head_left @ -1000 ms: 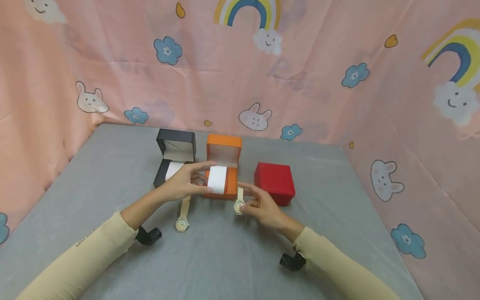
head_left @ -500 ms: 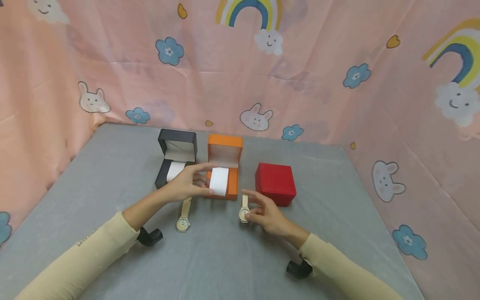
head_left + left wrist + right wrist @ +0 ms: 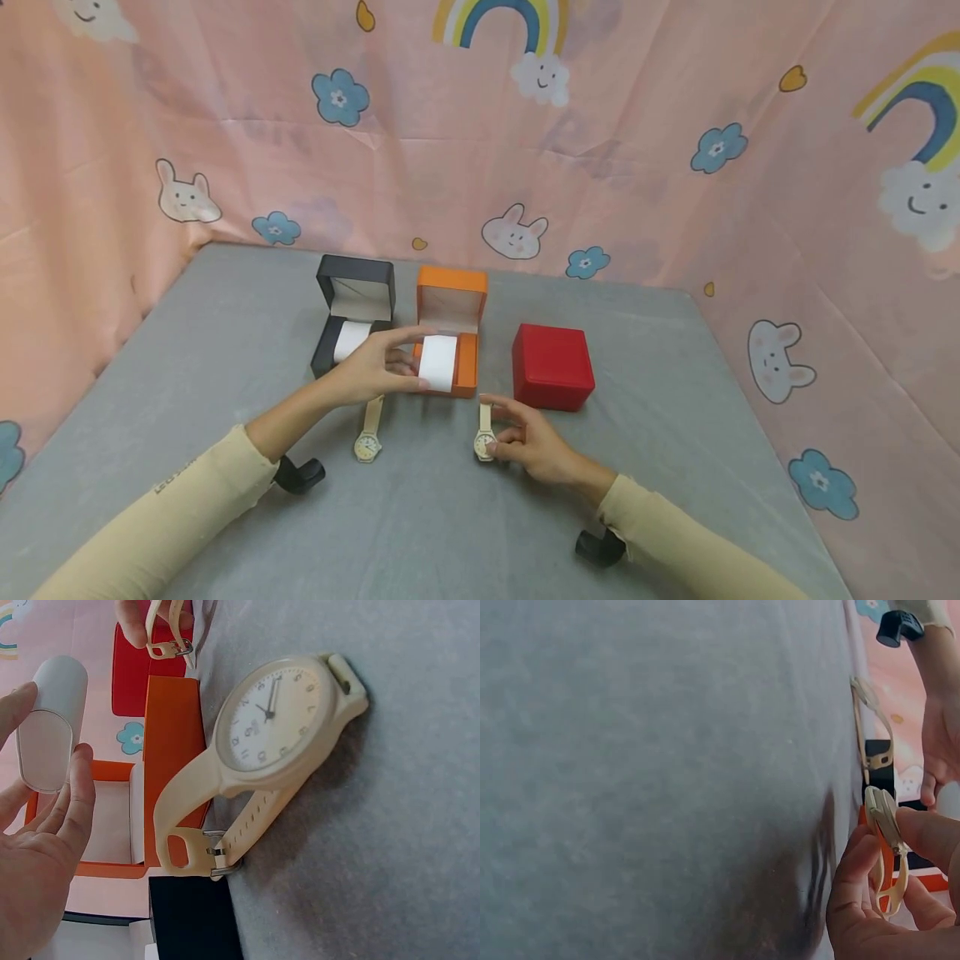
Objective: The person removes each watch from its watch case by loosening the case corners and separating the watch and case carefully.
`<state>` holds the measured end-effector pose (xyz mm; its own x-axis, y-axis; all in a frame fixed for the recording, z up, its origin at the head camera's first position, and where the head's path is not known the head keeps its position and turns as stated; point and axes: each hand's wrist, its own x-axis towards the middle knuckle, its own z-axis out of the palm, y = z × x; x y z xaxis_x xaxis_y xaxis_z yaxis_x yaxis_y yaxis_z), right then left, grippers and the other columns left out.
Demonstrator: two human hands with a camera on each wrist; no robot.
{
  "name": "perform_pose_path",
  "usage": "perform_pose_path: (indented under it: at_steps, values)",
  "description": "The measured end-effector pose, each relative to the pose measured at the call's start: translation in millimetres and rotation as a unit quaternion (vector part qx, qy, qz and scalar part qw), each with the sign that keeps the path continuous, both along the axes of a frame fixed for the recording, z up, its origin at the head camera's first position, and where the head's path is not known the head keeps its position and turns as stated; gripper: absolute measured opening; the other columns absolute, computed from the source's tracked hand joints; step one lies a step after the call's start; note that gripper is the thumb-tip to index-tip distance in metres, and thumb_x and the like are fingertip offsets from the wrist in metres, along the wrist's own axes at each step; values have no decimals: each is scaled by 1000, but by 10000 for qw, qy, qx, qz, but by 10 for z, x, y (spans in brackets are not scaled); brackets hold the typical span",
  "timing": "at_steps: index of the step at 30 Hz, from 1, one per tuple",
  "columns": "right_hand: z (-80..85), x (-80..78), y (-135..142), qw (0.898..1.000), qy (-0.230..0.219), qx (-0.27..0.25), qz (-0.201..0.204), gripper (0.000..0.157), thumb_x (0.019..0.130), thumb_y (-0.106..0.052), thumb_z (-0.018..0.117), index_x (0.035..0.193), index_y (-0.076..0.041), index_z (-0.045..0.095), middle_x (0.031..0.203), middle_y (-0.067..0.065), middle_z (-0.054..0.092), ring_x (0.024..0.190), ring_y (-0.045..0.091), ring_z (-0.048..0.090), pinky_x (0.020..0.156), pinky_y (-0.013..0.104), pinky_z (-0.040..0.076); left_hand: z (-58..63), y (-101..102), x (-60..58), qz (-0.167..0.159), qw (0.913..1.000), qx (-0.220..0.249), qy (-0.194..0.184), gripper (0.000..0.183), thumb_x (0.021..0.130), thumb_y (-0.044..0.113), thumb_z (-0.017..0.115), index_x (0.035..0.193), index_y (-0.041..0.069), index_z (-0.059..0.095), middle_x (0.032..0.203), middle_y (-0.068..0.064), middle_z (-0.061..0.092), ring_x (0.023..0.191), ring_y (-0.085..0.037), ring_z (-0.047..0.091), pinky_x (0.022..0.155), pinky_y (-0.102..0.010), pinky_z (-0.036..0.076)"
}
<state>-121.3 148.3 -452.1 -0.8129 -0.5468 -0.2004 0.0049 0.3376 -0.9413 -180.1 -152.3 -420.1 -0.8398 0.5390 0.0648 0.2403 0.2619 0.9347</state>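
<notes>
My left hand [image 3: 371, 365] pinches a white watch cushion [image 3: 437, 364] between thumb and fingers, over the open orange watch box [image 3: 467, 367]. In the left wrist view the cushion [image 3: 64, 690] shows its rounded end, raised in front of the box. A cream wristwatch [image 3: 485, 425] is in my right hand [image 3: 536, 443], with the thumb at its dial and a finger at the strap's far end. The right wrist view shows this watch [image 3: 883, 817] side-on, its strap buckled in a loop. A second cream wristwatch [image 3: 367, 442] lies on the table, below my left hand.
An open black watch box [image 3: 354, 271] with a white cushion [image 3: 351, 340] in it stands left of the orange one. The closed red box [image 3: 553, 367] stands to the right. Grey cloth [image 3: 420, 533] covers the table, and a pink patterned curtain [image 3: 420, 167] hangs behind.
My right hand has drawn the watch back from beside the orange box and lowered it toward the table. My left hand stays nearly still, the cushion shifting only slightly.
</notes>
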Motion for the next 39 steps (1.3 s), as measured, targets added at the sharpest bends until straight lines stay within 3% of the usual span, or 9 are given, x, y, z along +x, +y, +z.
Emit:
perform_pose_path:
  at_steps: [13, 30, 39]
  values:
    - [-34, 32, -29, 9996, 275, 63, 47, 68, 91, 4, 68, 153, 0, 38, 146, 32, 44, 74, 10, 62, 66, 17, 49, -21, -4, -1, -64, 9998, 31, -182, 76, 85, 2, 78, 152, 6, 42, 138, -23, 55, 91, -20, 67, 75, -23, 56]
    - [-63, 56, -54, 9973, 621, 377, 79, 69, 89, 2, 72, 151, -5, 42, 147, 28, 47, 82, 15, 62, 69, 19, 53, 3, 46, -13, -96, 9999, 16, -66, 75, 85, 5, 79, 151, 3, 43, 138, -23, 54, 92, -16, 67, 78, -23, 57]
    - [-72, 67, -58, 9934, 907, 707, -4, 67, 89, -2, 74, 150, -10, 46, 135, 24, 54, 84, 16, 57, 67, 20, 50, -5, 33, -19, -20, 10000, -81, -40, 76, 85, 6, 80, 152, 4, 43, 133, -22, 57, 94, -19, 66, 80, -23, 56]
